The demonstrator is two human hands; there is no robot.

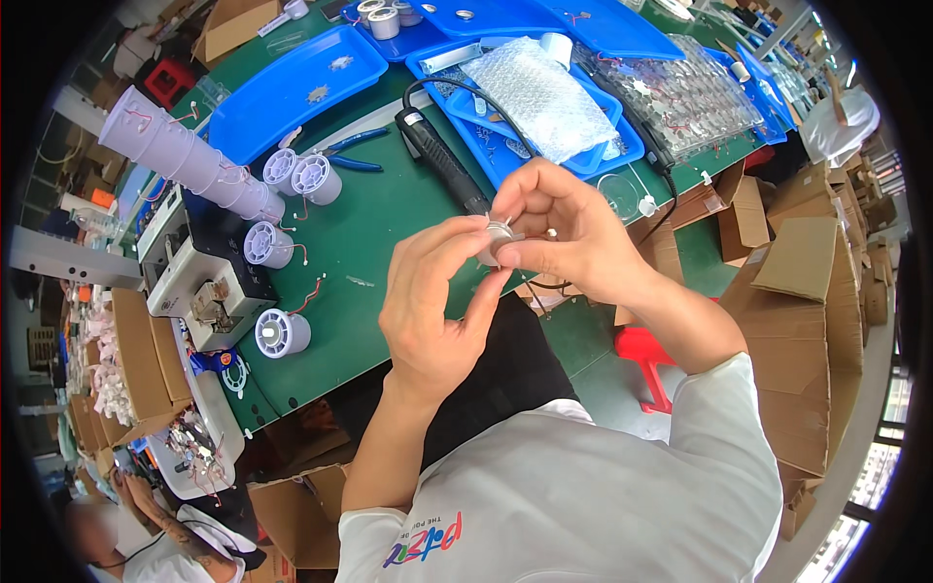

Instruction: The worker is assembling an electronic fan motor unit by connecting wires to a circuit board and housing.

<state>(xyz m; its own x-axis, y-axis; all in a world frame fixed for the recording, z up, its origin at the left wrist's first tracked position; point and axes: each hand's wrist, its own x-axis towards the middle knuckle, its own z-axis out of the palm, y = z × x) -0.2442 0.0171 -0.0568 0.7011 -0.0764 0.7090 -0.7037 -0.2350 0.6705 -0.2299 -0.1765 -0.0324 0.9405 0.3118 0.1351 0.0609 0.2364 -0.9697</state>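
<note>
A small round silvery metal part with thin tabs is held up between my two hands, over the front edge of the green bench. The fingertips and thumb of my left hand pinch it from the left. From the right, the thumb and forefinger of my right hand close on it, covering much of it. Just beyond my hands lies a black electric screwdriver with a cable. Blue-handled pliers rest farther left, beside some white cylindrical housings with thin wires.
A long stack of white housings leans at the left, near a white-and-black machine. Blue trays line the back; one carries a bubble-wrap bag. Cardboard boxes and a red stool stand right. Another person sits lower left.
</note>
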